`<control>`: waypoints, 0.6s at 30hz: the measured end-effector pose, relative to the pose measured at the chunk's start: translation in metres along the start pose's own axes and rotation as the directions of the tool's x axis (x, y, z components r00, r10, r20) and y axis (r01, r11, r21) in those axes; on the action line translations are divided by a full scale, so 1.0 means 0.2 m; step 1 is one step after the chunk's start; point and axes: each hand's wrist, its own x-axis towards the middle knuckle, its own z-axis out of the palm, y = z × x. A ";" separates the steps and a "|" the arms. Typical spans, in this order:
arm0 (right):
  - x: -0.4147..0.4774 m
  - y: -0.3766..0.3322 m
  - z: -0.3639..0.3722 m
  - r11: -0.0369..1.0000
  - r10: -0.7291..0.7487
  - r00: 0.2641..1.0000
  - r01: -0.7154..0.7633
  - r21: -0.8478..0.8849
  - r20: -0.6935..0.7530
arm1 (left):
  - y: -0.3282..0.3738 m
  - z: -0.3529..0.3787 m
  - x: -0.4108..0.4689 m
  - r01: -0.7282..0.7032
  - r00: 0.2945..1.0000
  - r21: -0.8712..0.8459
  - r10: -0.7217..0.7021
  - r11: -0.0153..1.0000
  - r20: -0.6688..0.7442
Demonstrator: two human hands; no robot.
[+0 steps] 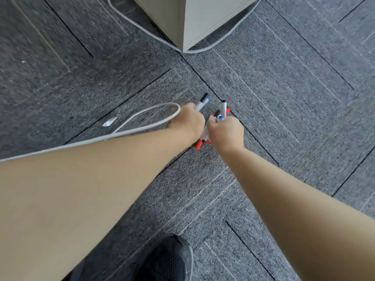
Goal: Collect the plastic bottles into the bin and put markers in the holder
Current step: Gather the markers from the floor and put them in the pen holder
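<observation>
So both hands are down at the carpet (284, 98) near the middle of the floor, each one full of markers. Biggest risk I see: the right hand (226, 132) is gripping a messy bundle of markers (218, 116), red, blue and black caps poking out both above and below the fist, and they aren't lined up at all. If that grip loosens on the way up, one of the lower ones with the red caps (199, 144) could slide out and roll off across the carpet. Second thing is the white cable (142, 116) looping right beside the left wrist. Lifting carelessly could snag it and jerk the arm.

The left hand (187, 120) has its fingers curled shut around a couple of markers (203, 102), a black tip and a blue tip sticking up toward the far side. Right hand's fingers are also wrapped tight around its bundle. The two fists are just about touching, knuckles facing up at the camera, both arms stretched nearly straight down and forward.

No holder, bin or bottles visible anywhere, so those still need finding. It's a bit blurry, so I can't say for sure how many markers are in each hand. There's a beige cabinet (203, 21) at the far edge and a black shoe (170, 258) at the near edge
</observation>
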 end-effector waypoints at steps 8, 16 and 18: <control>-0.02 0.10 -0.21 0.867 0.218 0.957 -0.099 0.487 -0.193 | -0.04 0.13 -0.04 -0.016 1.000 0.160 0.016 0.987 -0.004; -0.03 0.08 -0.39 0.861 0.186 0.970 -0.085 0.501 -0.155 | 0.03 0.22 -0.08 -0.133 0.991 0.379 0.131 0.916 0.031; -0.04 0.05 -0.43 0.871 0.173 0.982 -0.113 0.478 -0.082 | 0.04 0.21 -0.09 -0.097 0.995 0.332 0.091 0.938 0.032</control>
